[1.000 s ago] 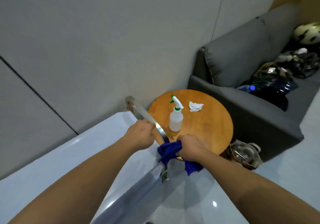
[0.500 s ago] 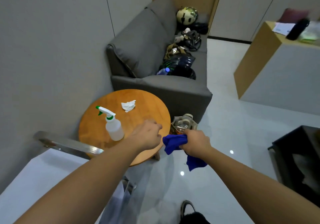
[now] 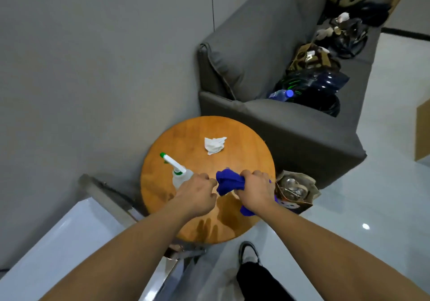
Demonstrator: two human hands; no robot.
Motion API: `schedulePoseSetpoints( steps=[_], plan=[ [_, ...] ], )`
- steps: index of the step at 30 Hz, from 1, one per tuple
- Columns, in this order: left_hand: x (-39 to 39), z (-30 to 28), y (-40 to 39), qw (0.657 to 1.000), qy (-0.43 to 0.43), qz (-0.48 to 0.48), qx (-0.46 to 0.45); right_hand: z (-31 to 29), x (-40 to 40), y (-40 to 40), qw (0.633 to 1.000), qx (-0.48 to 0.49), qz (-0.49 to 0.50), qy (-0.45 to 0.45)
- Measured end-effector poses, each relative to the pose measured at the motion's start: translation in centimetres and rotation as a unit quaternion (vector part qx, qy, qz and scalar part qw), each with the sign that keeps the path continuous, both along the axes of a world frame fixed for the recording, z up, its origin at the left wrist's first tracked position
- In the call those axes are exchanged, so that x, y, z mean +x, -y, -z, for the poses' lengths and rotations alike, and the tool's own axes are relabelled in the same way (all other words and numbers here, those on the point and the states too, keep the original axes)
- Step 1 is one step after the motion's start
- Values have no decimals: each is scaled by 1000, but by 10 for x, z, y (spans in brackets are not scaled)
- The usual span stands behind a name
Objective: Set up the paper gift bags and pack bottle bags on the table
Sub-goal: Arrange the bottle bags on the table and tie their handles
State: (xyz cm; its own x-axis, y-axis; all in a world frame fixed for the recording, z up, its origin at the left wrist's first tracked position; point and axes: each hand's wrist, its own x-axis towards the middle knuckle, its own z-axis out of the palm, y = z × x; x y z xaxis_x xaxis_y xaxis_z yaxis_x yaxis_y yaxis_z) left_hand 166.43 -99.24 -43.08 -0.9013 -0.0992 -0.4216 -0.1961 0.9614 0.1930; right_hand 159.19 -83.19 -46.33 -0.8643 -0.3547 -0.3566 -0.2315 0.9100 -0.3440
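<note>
1. Over the round table (image 3: 244, 161), the right hand (image 3: 256, 189) is gripping a bunched blue cloth (image 3: 229, 182), fingers curled round it.
2. Just beside it, the left hand (image 3: 197, 196) is curling into a loose fist, knuckles near the cloth; whether it is pinching the cloth, I cannot tell.
3. A spray bottle (image 3: 179, 172) is standing behind the left hand, and a crumpled tissue (image 3: 214, 145) is lying farther back.
4. A paper bag (image 3: 300, 198) is sitting on the floor between table and sofa (image 3: 290, 133).

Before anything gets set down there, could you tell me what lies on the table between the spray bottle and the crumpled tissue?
Nothing: the head view shows bare wood between the spray bottle and the tissue on the table.
</note>
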Motion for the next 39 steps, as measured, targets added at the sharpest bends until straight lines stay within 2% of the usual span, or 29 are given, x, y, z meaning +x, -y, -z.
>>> schedulePoseSetpoints(
  steps=[6, 12, 16, 21, 28, 34, 39],
  plan=[
    [-36, 9, 8, 998, 21, -51, 7, 21, -43, 26, 997, 22, -46, 58],
    [-58, 14, -4, 999, 38, 0, 7, 30, -42, -2, 994, 35, -15, 103],
    [-75, 1, -17, 998, 23, 51, 17, 10, -36, -28, 996, 8, 49, 77],
    [-97, -33, -60, 986, -38, 159, 36, -32, -8, -84, 988, -13, 152, 0],
    [-103, -85, -196, 930, -116, 343, 63, -95, 63, -196, 937, 4, 343, -74],
    [-62, -131, -335, 847, -167, 501, 54, -133, 142, -303, 869, -15, 477, -133],
    [-6, -156, -464, 787, -193, 584, 55, -150, 216, -399, 807, -22, 563, -174]
  ],
)
